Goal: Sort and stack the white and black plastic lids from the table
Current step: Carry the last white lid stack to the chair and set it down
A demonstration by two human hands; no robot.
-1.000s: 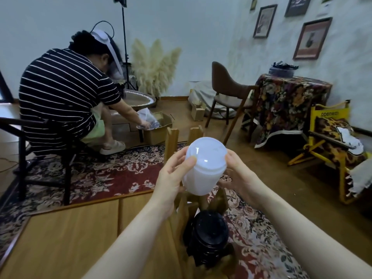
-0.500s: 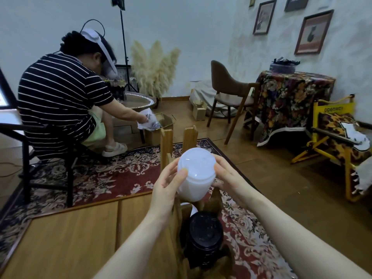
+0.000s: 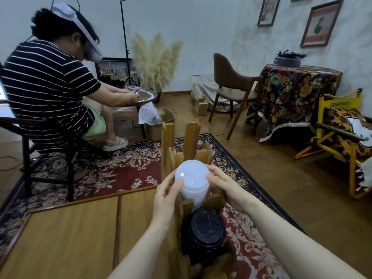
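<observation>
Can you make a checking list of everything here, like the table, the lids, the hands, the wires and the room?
Surface: wooden table, bare wood in view.
Job's things: stack of white lids held over the wooden rack; stack of black lids sits in the rack nearer the camera.
Clutter: nothing seen on the table.
Hands: left hand and right hand grip the white stack from both sides.
Cables: thin cable on the floor at far left.
Surroundings: patterned rug, seated person in a striped shirt, brown chair, floral-covered table, yellow folding chair.
</observation>
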